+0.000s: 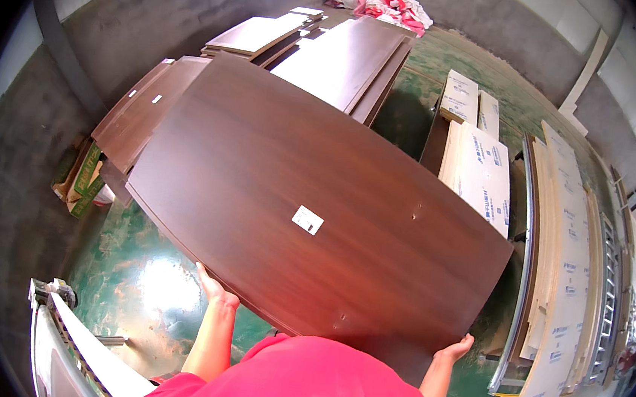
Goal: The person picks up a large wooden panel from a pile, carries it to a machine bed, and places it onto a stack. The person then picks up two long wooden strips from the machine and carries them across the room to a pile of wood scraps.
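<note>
A large dark brown wood-grain panel (260, 171) with a small white label near its middle spans the view in front of me, tilted across. My left hand (218, 289) grips its near left edge, thumb side showing and most fingers hidden beneath. At the near right corner, my right hand (456, 350) is closed around the edge, its fingers partly out of sight. The panel's near end reaches my red shirt (310, 379). Its far end overlaps the stacked brown panels behind; whether it rests on them I cannot tell.
Stacks of brown panels (338, 56) stand at the back and on the left (152, 101). Printed white boards (483, 167) lie at right, with more boards (565, 273) upright beyond. A conveyor-like metal frame (56, 334) is at lower left, a green carton (89, 178) by the wall.
</note>
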Available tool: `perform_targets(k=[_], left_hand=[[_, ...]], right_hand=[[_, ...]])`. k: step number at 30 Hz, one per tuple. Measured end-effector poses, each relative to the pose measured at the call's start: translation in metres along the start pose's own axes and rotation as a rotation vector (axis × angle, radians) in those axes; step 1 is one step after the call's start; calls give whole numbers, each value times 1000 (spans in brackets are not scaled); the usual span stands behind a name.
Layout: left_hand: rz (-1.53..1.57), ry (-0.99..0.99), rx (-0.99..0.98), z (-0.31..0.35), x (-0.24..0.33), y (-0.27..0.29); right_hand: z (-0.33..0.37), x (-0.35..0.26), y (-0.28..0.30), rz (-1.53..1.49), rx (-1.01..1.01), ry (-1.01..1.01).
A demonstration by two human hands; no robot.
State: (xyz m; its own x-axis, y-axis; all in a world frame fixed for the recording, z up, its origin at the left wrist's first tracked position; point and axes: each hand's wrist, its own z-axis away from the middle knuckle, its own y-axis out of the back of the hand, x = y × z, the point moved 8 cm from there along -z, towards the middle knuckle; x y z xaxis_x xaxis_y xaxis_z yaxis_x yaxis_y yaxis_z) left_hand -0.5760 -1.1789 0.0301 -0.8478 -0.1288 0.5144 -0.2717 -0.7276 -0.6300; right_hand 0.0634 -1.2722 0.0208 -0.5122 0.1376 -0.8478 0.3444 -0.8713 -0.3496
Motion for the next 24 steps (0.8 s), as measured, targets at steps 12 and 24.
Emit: perform_targets(k=[12,24], left_hand=[[-178,89,163,-43,-2,35],[-449,124,265,-46,-4,9]], right_hand=[[12,24,19,114,142,-53],[33,42,89,315,519,10]])
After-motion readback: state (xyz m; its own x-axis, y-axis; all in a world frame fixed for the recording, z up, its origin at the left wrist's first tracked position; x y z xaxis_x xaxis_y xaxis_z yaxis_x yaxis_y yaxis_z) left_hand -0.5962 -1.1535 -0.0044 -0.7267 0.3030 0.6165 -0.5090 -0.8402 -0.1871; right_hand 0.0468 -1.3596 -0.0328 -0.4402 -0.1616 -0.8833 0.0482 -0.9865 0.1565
